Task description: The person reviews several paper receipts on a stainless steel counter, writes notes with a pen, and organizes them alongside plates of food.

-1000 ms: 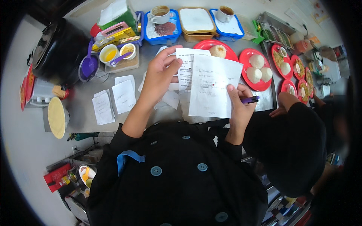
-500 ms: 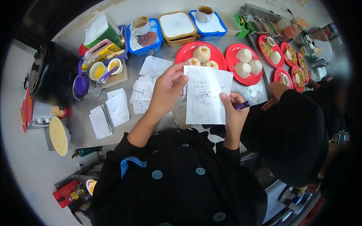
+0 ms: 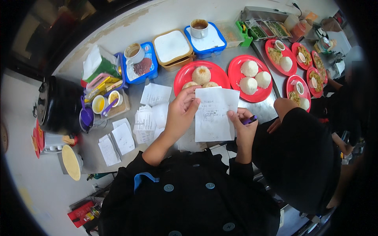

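Between my two hands a handwritten paper slip (image 3: 215, 118) is held up over the counter's front edge. My left hand (image 3: 183, 112) pinches its upper left corner between thumb and fingers. With my right hand (image 3: 243, 124) I grip its right edge, and a purple pen (image 3: 250, 119) is tucked in the same fingers. Just behind the slip stands a red plate (image 3: 183, 74) with three rice mounds sprinkled brown, partly hidden by the paper. Beside it is another red plate (image 3: 236, 65) with three plain white rice mounds. More written slips (image 3: 155, 94) lie left of my left hand.
At right, a person in black (image 3: 299, 157) leans on the counter near several red plates of food (image 3: 289, 70). Lidded tubs (image 3: 173, 47) with cups line the wall. A black pot (image 3: 59, 104), a purple ladle (image 3: 86, 116) and a yellow bowl (image 3: 71, 163) are at left.
The view has tilted, so the counter and plates sit differently in it. The slip appears slightly lower, still in both my hands. More of the plated food at right shows.
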The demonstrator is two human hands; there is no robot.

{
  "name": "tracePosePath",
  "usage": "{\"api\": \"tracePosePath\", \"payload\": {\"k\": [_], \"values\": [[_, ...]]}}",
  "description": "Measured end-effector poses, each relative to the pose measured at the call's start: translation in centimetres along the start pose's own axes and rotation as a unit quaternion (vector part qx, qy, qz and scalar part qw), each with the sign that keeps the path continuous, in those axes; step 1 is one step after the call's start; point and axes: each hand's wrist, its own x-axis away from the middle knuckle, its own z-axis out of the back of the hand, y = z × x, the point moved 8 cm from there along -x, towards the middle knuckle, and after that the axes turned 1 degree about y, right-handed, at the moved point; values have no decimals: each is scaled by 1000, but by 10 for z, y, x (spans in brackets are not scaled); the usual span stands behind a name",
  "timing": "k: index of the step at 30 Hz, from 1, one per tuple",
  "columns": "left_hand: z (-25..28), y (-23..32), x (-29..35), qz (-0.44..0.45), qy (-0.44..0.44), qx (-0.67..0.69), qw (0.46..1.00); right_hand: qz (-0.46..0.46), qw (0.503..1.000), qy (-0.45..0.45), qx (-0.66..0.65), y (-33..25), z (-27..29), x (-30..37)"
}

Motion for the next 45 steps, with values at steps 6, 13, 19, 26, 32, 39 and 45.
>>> {"api": "tracePosePath", "payload": {"k": [6, 13, 19, 26, 32, 39, 45], "values": [[-30, -8, -47, -2, -29, -42, 999, -8, 994, -14, -105, -1, 13, -50], [-115, -53, -176, 15, -186, -84, 979, 76, 964, 231, 111, 8, 95, -101], [-171, -126, -408, -290, -17, -594, 751, 110, 951, 222, 184, -17, 98, -92], [-173, -175, -449, 98, 69, -558, 821, 37, 963, 223, 150, -6, 111, -70], [-164, -182, -451, 178, 59, -497, 847, 15, 965, 208, 162, -1, 108, -65], [-127, -216, -491, 184, 120, -318, 922, 42, 970, 171, 169, -8, 96, -62], [-182, -186, -415, 130, 108, -485, 858, 68, 966, 198, 150, -3, 99, -55]]}}
